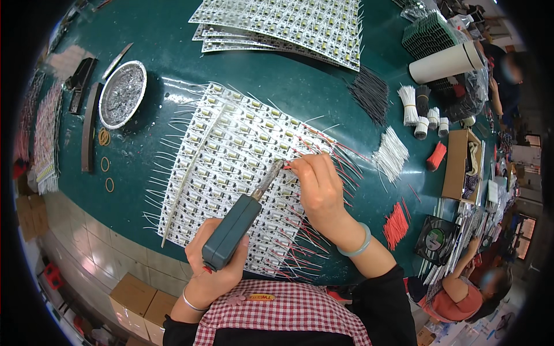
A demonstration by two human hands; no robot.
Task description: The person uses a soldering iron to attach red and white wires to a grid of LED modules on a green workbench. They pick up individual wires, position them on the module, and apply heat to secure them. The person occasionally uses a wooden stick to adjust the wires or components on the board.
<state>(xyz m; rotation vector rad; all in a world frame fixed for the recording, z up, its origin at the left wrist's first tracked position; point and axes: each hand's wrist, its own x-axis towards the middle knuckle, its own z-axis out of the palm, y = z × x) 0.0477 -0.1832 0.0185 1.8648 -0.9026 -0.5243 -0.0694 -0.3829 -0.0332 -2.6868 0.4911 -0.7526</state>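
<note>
My left hand (221, 278) is wrapped round a dark green soldering gun (232, 232). Its metal tip (269, 180) points up and right onto a white circuit board panel (222, 153) lying on the table. Close beside that tip, my right hand (319, 189) pinches a thin red wire (287, 165) against the panel. Rows of small components and white wires cover the panel. Red wires (346, 164) stick out along its right edge, and white wires (154, 193) along its left. A long pale strip (193, 173) lies across the panel's left side.
Stacked panels (283, 26) lie at the far side of the green table (277, 78). Black wires (369, 95), white wires (391, 154) and red wires (396, 226) are piled at the right. A round bowl (101, 106) stands left. Two people sit beyond the right side.
</note>
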